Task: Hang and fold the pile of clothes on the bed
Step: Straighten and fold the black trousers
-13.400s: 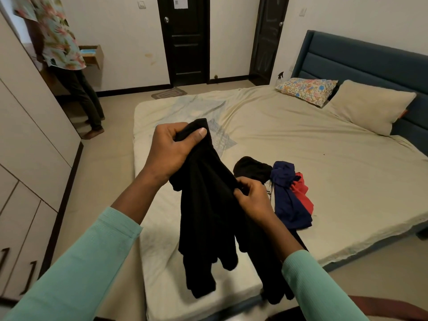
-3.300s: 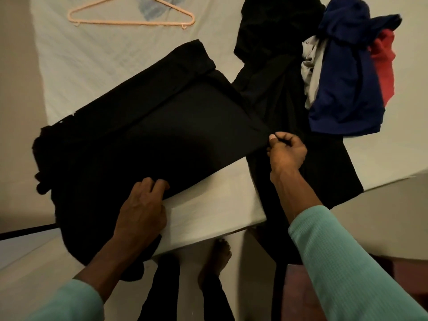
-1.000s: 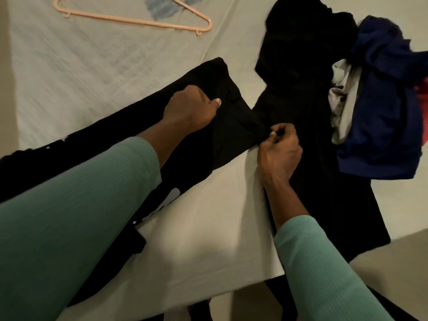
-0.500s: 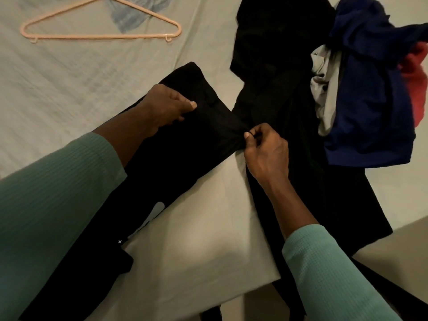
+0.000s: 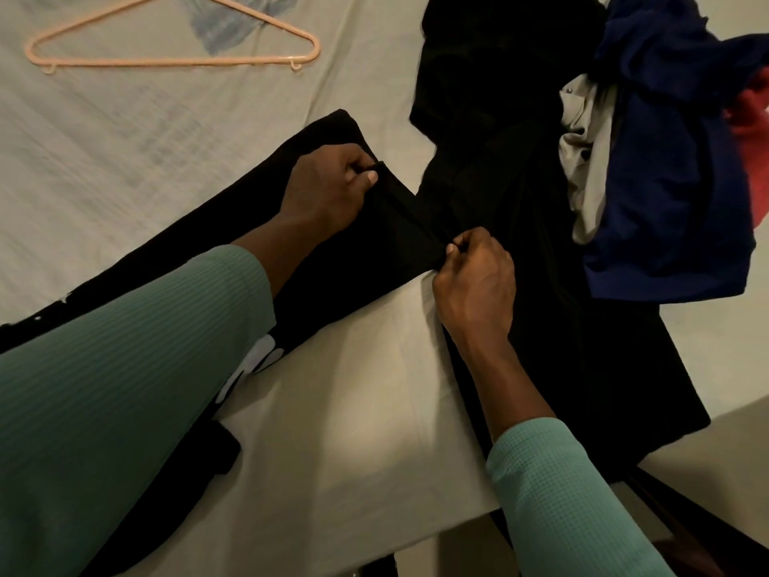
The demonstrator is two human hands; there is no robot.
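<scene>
Spanning left hand [image 5: 328,189], right hand [image 5: 474,285]: garment [image 5: 370,256]

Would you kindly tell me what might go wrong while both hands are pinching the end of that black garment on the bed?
1. The right hand pinches the black garment right where it meets the second black garment; same colour, so it may catch both layers.
2. That second garment seems to hang over the edge of the bed; a tug could drag it off.
3. The left hand grips only a small fold, which may slip.
</scene>
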